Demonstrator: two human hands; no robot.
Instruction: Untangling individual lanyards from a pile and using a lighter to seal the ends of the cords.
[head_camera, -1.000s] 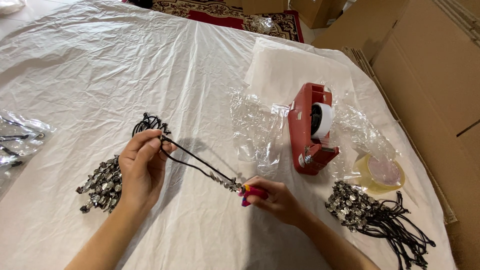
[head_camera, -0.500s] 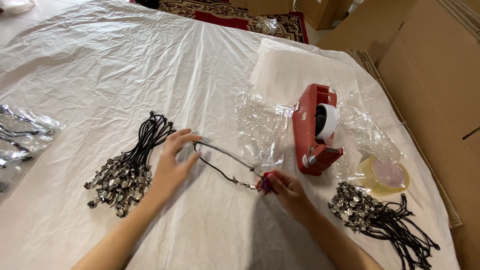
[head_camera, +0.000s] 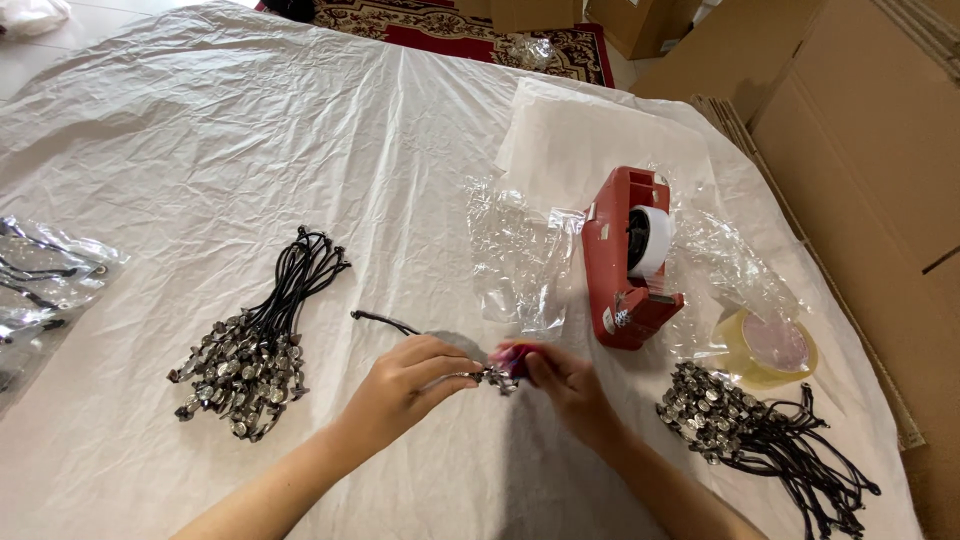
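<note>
Hands meet at table centre, 6 o'clock of red tape dispenser (head_camera: 628, 262). Left hand (head_camera: 400, 382): fingers pinching metal charm (head_camera: 493, 377) of black cord necklace (head_camera: 385, 321); cord trails toward 10 o'clock. Right hand (head_camera: 565, 380): fingertips pressed on small pink object (head_camera: 512, 358) touching charm. Necklace bundle (head_camera: 255, 345) at 9 o'clock, second bundle (head_camera: 760, 435) at 3 o'clock, white cloth (head_camera: 200, 150) beneath.

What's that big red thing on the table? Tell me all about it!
The red tape dispenser looks like hard plastic, with a heavy base and a rounded back. A white roll of tape sits in its middle slot, and a small label is on its near end. It stands upright on the white table cover, with crinkly clear bags beside it. Neither hand touches it.
</note>
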